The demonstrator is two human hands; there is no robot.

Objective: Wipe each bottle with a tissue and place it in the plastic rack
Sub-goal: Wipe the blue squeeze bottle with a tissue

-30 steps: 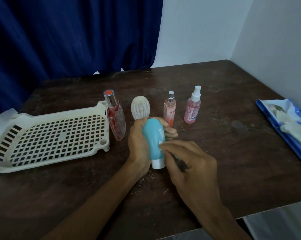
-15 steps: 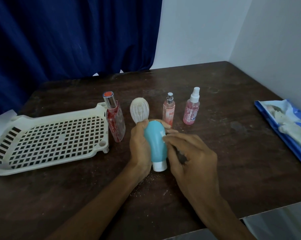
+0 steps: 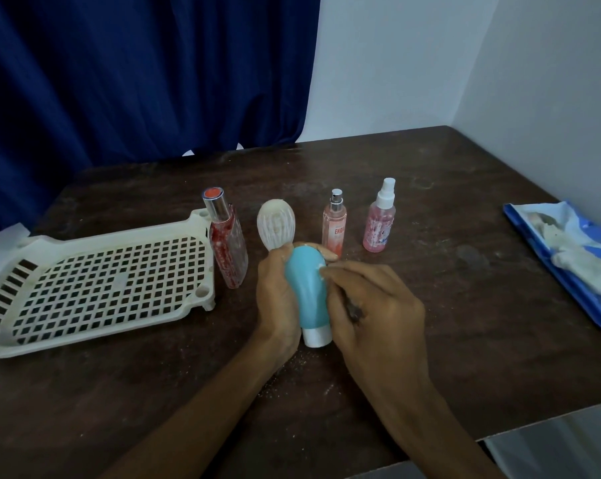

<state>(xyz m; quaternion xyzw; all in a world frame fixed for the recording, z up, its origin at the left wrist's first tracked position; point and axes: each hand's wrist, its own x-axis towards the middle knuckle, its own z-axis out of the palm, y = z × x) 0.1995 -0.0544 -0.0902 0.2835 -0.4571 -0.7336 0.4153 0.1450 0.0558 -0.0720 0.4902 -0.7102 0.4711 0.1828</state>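
Note:
My left hand (image 3: pixel 276 299) grips a teal bottle with a white cap (image 3: pixel 307 295) and a white ribbed brush head (image 3: pixel 276 224) at its far end, held over the table's middle. My right hand (image 3: pixel 375 305) presses a small white tissue (image 3: pixel 321 270) against the bottle's upper right side; most of the tissue is hidden under the fingers. The cream plastic rack (image 3: pixel 95 281) lies at the left with nothing in it. Three bottles stand behind my hands: a red-patterned one with a silver cap (image 3: pixel 226 240), a slim pink spray (image 3: pixel 334 224) and a pink pump spray (image 3: pixel 379 221).
A blue tissue packet (image 3: pixel 568 267) with white tissues lies at the right edge of the dark wooden table (image 3: pixel 447 305). White crumbs are scattered under my hands. A blue curtain hangs behind, and white walls stand at the back and right.
My right hand with the tissue has slid up the teal bottle from near the cap toward its upper end. The left hand keeps its hold on the bottle.

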